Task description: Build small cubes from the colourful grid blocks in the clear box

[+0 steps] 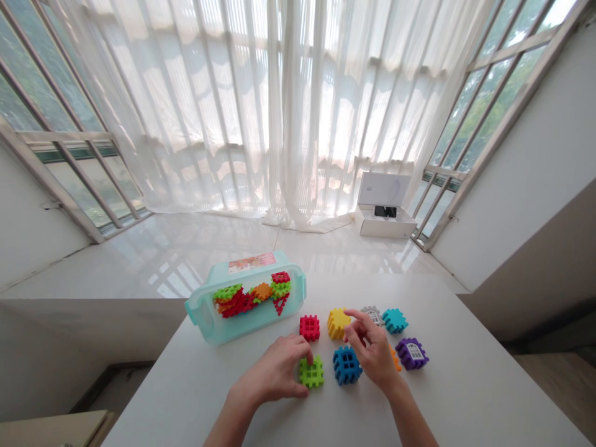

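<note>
Left hand [272, 367] pinches green block [311, 372];
right hand [371, 351] open, empty; yellow block [338, 323] just left of its fingertips.

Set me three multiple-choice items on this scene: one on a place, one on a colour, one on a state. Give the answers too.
1. Where is the clear plastic box?
A. On the floor
B. On the white table, beyond the left hand
C. On a windowsill

2. What colour is the waffle block under the left hand's fingertips?
A. Purple
B. Teal
C. Lime green

3. What state is the white carton on the floor in?
A. Lid raised
B. Lid shut
C. Tipped on its side

Answers:
1. B: the box sits on the table top, past the left hand.
2. C: the fingertips rest on a lime green block.
3. A: the lid stands up behind the carton's open base.
</note>
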Demonstrator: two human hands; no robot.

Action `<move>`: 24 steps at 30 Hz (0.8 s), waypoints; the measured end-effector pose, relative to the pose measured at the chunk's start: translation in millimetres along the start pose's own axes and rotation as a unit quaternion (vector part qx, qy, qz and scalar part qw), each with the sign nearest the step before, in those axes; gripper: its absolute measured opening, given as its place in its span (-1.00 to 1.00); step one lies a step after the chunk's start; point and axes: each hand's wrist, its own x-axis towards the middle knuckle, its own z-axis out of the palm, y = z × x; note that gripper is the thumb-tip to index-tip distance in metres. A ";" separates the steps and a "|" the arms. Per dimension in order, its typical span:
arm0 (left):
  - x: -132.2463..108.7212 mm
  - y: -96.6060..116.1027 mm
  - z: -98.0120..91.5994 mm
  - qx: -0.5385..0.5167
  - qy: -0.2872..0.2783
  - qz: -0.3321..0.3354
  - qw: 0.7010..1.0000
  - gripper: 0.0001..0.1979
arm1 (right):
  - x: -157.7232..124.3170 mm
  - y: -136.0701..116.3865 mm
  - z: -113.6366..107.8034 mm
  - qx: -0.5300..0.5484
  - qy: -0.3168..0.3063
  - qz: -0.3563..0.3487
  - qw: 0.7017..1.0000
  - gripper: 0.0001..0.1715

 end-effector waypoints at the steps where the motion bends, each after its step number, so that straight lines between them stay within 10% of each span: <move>1: -0.1 -0.4 0.3 -0.001 0.001 0.001 1.000 -0.60 | 0.0 -0.1 -0.1 -0.002 0.000 0.000 1.000 -0.58; 15: -3.6 -3.3 -3.4 -0.035 0.018 0.004 0.999 -0.58 | -0.2 2.7 -0.9 0.003 0.005 0.000 1.000 -0.66; 24: -0.3 -36.2 -20.3 -0.066 0.304 -0.103 0.945 -0.60 | 0.2 4.6 -0.7 0.016 0.010 0.006 1.000 -0.69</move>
